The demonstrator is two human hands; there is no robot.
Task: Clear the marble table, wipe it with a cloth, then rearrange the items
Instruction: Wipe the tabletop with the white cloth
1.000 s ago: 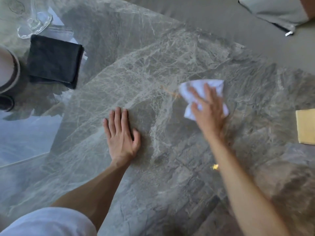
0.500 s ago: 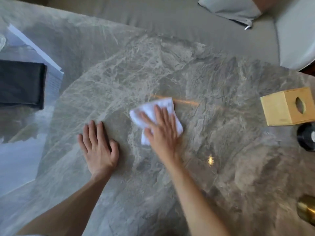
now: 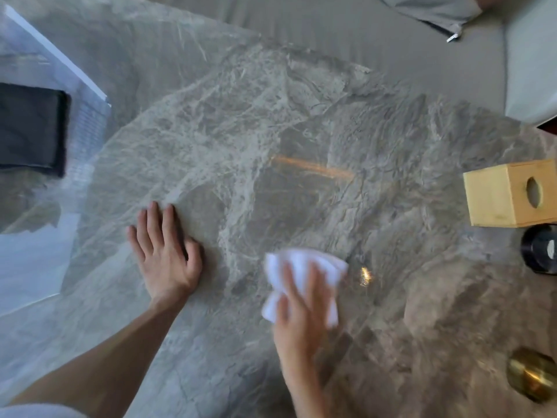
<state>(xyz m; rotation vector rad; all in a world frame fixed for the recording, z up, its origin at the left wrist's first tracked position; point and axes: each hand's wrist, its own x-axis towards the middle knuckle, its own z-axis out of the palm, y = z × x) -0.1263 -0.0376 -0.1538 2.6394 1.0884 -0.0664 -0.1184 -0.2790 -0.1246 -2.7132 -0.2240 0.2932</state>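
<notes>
The grey marble table (image 3: 271, 122) fills most of the view. My right hand (image 3: 301, 315) presses a crumpled white cloth (image 3: 301, 267) flat against the marble, a little below the middle. My left hand (image 3: 164, 254) rests palm down on the table to the left of the cloth, fingers spread, holding nothing. An orange streak (image 3: 310, 168) shows on the marble above the cloth.
A wooden tissue box (image 3: 509, 193) lies at the right edge, with a black round object (image 3: 541, 248) below it and a brass round object (image 3: 533, 377) at the lower right. A folded dark cloth (image 3: 30, 128) lies at the far left. A grey cushion (image 3: 434, 10) is beyond the table.
My right hand has dragged the white cloth toward me, from the upper middle of the table down to the lower middle. The left hand has stayed flat in place.
</notes>
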